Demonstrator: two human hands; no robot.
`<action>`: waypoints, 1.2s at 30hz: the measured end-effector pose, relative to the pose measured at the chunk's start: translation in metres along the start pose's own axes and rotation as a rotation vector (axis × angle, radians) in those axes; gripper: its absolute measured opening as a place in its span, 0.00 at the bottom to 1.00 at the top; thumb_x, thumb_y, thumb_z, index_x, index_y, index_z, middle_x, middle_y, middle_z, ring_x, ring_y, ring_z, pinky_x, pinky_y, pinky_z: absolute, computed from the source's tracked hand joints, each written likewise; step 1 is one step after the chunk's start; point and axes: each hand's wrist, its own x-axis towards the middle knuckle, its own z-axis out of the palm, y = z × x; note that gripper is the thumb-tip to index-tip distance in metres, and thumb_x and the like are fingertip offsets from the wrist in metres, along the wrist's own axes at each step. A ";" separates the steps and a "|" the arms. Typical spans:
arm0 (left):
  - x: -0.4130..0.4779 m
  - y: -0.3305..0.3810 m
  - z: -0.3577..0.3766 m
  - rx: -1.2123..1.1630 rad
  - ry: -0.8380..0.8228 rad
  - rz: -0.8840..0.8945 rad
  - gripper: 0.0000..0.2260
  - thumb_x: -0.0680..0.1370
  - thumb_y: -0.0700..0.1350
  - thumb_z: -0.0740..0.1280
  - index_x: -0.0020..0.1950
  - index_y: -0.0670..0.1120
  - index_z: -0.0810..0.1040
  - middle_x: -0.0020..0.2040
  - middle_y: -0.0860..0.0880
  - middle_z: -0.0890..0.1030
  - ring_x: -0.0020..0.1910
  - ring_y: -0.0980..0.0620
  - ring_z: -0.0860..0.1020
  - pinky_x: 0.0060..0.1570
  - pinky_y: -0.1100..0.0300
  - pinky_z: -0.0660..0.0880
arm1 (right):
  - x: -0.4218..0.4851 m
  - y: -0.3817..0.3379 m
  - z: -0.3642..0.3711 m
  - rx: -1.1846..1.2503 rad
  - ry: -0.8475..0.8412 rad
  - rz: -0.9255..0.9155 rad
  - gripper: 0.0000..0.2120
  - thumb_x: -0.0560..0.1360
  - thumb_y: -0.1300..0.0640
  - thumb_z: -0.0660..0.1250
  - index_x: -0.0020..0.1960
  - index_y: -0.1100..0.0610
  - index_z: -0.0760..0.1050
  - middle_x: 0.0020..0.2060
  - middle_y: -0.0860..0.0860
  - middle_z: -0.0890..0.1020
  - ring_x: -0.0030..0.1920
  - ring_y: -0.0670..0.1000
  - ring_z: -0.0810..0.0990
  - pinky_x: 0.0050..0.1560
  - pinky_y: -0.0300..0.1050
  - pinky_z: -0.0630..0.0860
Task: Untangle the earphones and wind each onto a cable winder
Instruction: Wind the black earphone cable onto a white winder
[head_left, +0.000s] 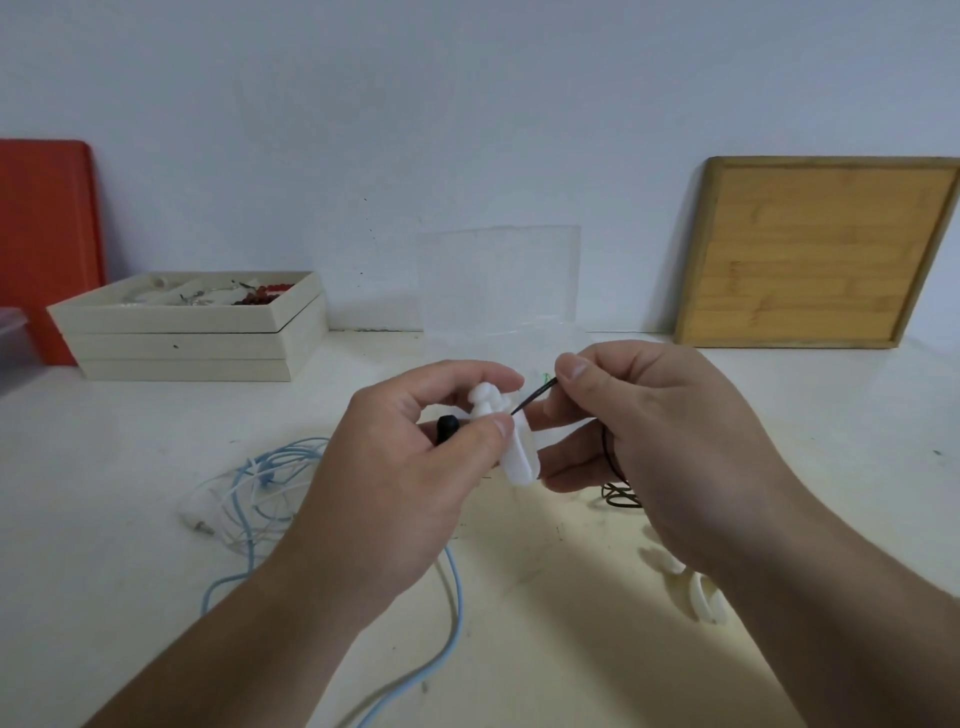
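— What's in the left hand?

— A white cable winder, pinched between thumb and curled fingers, held up over the middle of the white table. A black earbud sits pressed against the winder under the same grip.

— And the right hand?

— Thumb and forefinger pinch the black earphone cable, drawn taut from the winder's top to the fingertips. The rest of that cable hangs behind the palm and gathers in a small loop on the table just beside it.

— The other earphones?

— The light blue earphones lie tangled left of the middle, one strand trailing to the near edge. More white winders lie near the right forearm.

— Along the far edge?

— Stacked beige trays holding small items at left, a red board behind them, a clear plastic bag in the middle, a wooden board leaning on the wall at right.
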 end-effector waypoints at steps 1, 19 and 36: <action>0.000 0.000 0.000 0.001 0.010 -0.001 0.12 0.70 0.49 0.68 0.50 0.60 0.84 0.44 0.46 0.86 0.45 0.40 0.84 0.55 0.38 0.80 | 0.000 0.000 0.000 -0.003 0.000 0.000 0.16 0.83 0.57 0.61 0.42 0.66 0.77 0.35 0.54 0.86 0.31 0.56 0.85 0.37 0.53 0.81; 0.008 -0.006 -0.014 -0.220 -0.238 -0.078 0.12 0.69 0.40 0.72 0.51 0.50 0.86 0.47 0.46 0.86 0.47 0.51 0.84 0.55 0.50 0.81 | 0.019 0.007 -0.042 0.107 -0.150 -0.044 0.10 0.68 0.52 0.70 0.34 0.58 0.79 0.29 0.53 0.62 0.29 0.50 0.60 0.29 0.41 0.59; 0.011 -0.006 -0.007 -0.519 -0.041 -0.041 0.08 0.68 0.37 0.70 0.44 0.47 0.85 0.43 0.40 0.83 0.43 0.45 0.82 0.45 0.57 0.81 | 0.012 0.031 0.001 -0.150 -0.355 0.060 0.19 0.84 0.52 0.59 0.37 0.53 0.79 0.27 0.46 0.66 0.28 0.47 0.60 0.31 0.42 0.56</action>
